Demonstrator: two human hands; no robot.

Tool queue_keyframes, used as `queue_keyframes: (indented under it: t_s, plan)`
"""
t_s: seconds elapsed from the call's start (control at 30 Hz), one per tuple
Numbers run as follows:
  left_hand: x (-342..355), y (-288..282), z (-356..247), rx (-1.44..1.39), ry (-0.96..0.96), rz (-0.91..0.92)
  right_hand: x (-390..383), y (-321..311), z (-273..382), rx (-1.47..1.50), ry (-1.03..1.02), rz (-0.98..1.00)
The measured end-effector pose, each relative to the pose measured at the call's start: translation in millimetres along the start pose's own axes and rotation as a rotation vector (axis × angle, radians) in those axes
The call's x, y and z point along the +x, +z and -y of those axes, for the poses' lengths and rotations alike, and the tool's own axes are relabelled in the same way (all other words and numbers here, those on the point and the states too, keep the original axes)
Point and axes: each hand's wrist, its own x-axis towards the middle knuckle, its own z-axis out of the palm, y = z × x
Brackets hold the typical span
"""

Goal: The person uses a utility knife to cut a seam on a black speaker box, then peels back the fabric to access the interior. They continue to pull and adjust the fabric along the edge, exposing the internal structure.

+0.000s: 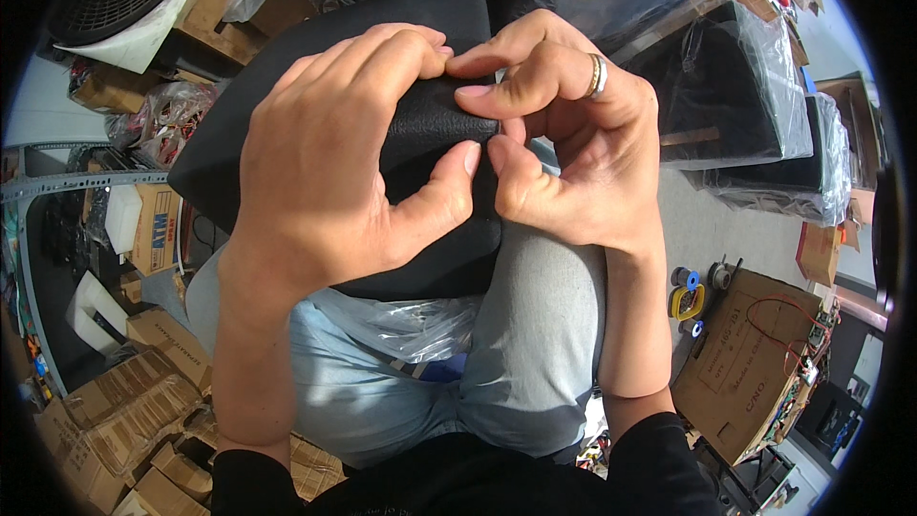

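A large black piece with a grained, leather-like surface [435,122] rests across my lap, its kind unclear. Over its front ridge curves my left hand [320,158], fingers bent on the far side and thumb pressed at the near side. My right hand [587,134], with a ring on one finger, pinches the right end of that same ridge between thumb and fingers. The fingertips of both hands nearly meet there. Whether something small sits between the right fingertips is hidden. Clear plastic film [411,325] lies beneath the piece, over my jeans.
Black padded pieces wrapped in clear plastic [716,86] stand at the right and far side. On the right floor are a cardboard box [735,363] and several small spools [686,301]. Cardboard boxes [134,411] and a metal shelf [86,186] are at left.
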Motion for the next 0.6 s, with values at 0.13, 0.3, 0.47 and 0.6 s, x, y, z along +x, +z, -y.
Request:
queue_keyframes:
  t_s: [0.13, 0.3, 0.47, 0.6]
  plan:
    - [1.5, 0.5, 0.8, 0.000, -0.004, 0.010, -1.6, -0.7, -3.7, 0.031, 0.002, -0.012]
    - [2.5, -0.3, -0.4, 0.005, -0.021, 0.020, -1.8, 0.1, -2.8, 0.038, 0.009, -0.009]
    - [4.4, -0.5, -1.1, 0.008, -0.025, 0.027, -2.7, -2.4, -5.6, 0.013, -0.002, -0.001]
    - [3.8, -0.3, -1.1, 0.011, -0.029, 0.024, -4.6, -1.8, 0.3, 0.071, 0.086, -0.005]
